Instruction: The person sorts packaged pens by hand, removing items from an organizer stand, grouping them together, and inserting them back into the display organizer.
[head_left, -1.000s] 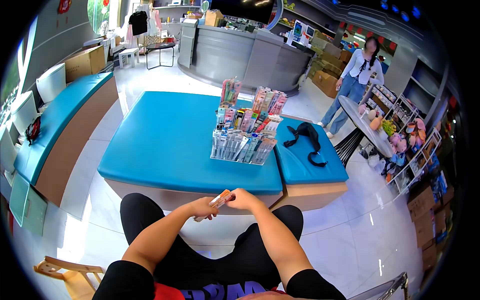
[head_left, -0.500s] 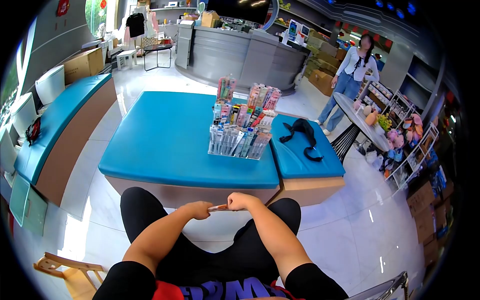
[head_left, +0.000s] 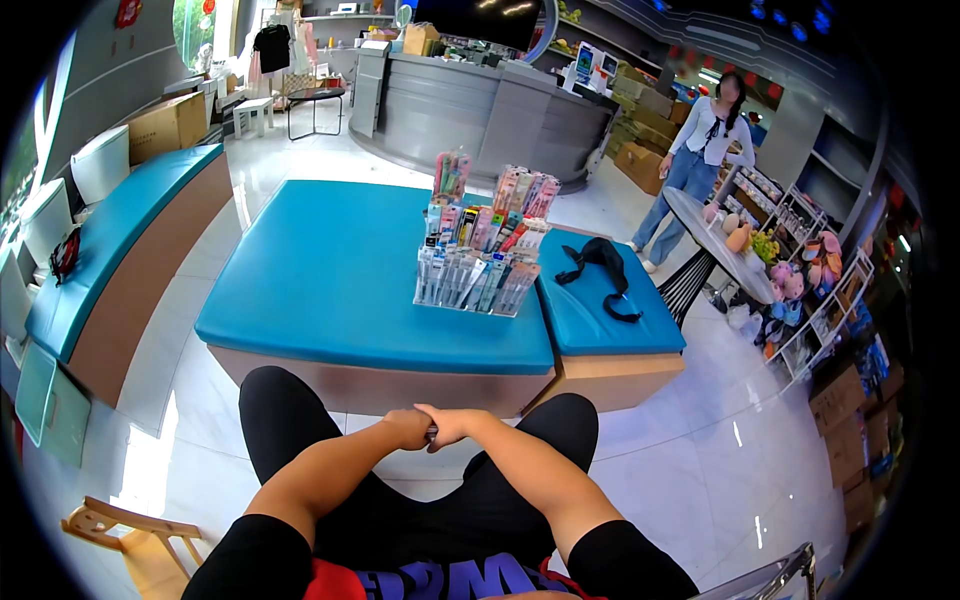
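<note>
Between my knees, my left hand (head_left: pixel 407 429) and my right hand (head_left: pixel 449 424) meet, both closed around a slim, flat item (head_left: pixel 431 434). Only a small dark and pale end of it shows between the fingers, so its exact kind cannot be made out. Beyond my hands, a clear tiered display rack (head_left: pixel 478 309) stands on the blue padded bench (head_left: pixel 320 270). Its tiers hold several packaged pens (head_left: pixel 460 280) and other slim packets. To the right of the rack, a black strap-like cloth (head_left: pixel 604 262) lies on a smaller blue pad (head_left: pixel 590 338).
A person (head_left: pixel 705 150) stands at the right beside a round-topped table (head_left: pixel 700 228). Behind the bench is a curved grey counter (head_left: pixel 450 115). A long blue bench (head_left: pixel 120 230) runs along the left, with a wooden chair (head_left: pixel 150 545) at lower left.
My hands have come together. The slim orange-brown item, stretched visibly between them before, is now mostly covered by my fingers. The view has shifted slightly.
</note>
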